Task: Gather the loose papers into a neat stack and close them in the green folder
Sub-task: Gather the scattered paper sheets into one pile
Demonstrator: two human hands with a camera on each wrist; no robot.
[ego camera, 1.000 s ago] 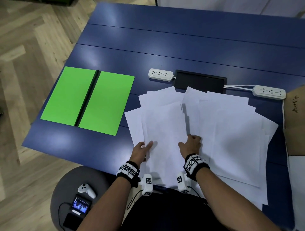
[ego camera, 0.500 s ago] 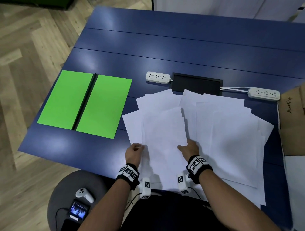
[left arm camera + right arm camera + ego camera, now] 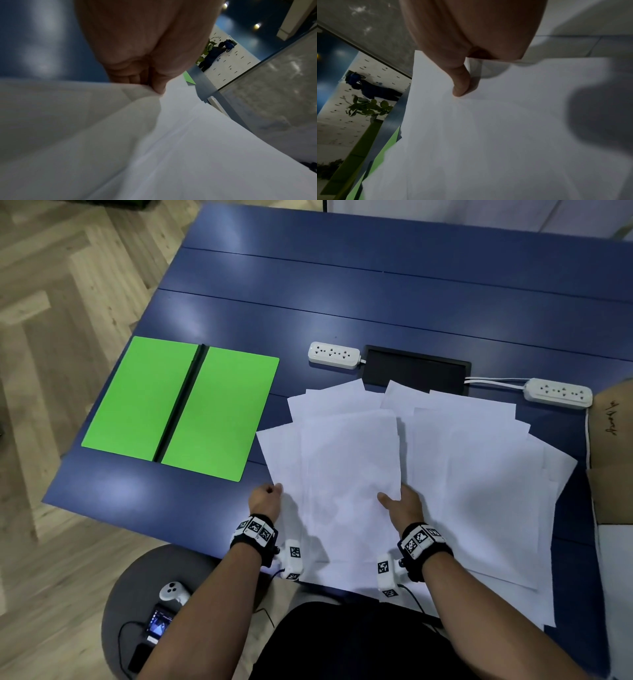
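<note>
The green folder (image 3: 181, 405) lies open and flat on the left part of the blue table (image 3: 376, 285). White loose papers (image 3: 472, 481) are fanned out over the table's near right. A smaller pile of sheets (image 3: 349, 474) lies on the fan's left side, between my hands. My left hand (image 3: 270, 493) pinches this pile's left edge with curled fingers (image 3: 154, 86). My right hand (image 3: 394, 499) grips its right edge, thumb (image 3: 460, 86) on top and fingers hidden beneath. A strip of green folder (image 3: 385, 155) shows past the paper in the right wrist view.
Two white power strips (image 3: 334, 356) (image 3: 558, 392) and a black inset panel (image 3: 416, 368) lie just behind the papers. A cardboard box (image 3: 613, 453) stands at the right edge. A grey stool (image 3: 137, 583) by my left arm holds a controller (image 3: 173, 590) and a phone (image 3: 157, 619).
My left hand slid left off the top sheet to the pile's left edge and curled onto it. My right hand turned so its thumb lies on the sheets' right edge.
</note>
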